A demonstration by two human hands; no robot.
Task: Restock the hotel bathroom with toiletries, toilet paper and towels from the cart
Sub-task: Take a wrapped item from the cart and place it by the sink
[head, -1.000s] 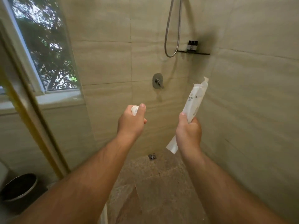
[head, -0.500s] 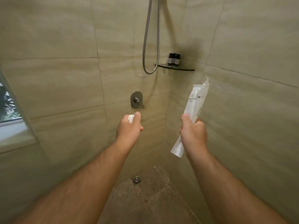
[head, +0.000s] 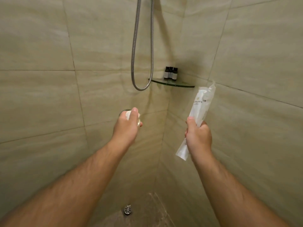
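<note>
I am inside a tiled shower stall, both arms stretched forward. My left hand (head: 127, 126) is closed around a small white-capped toiletry bottle (head: 129, 114), most of it hidden in the fist. My right hand (head: 197, 136) grips a long white plastic-wrapped toiletry packet (head: 200, 105) with small printed text, held upright and tilted right. Above and between the hands, a glass corner shelf (head: 183, 85) carries a few small dark bottles (head: 171, 73) with pale labels.
A metal shower hose (head: 133, 51) loops down the back wall left of the shelf. The mixer valve is mostly hidden behind my left hand. A round floor drain (head: 127, 210) sits in the stone floor below. Beige tiled walls meet in the corner ahead.
The view has swung right and closer to the shower corner; the window and bin have left the frame. Both hands keep their items and now sit just below the shelf.
</note>
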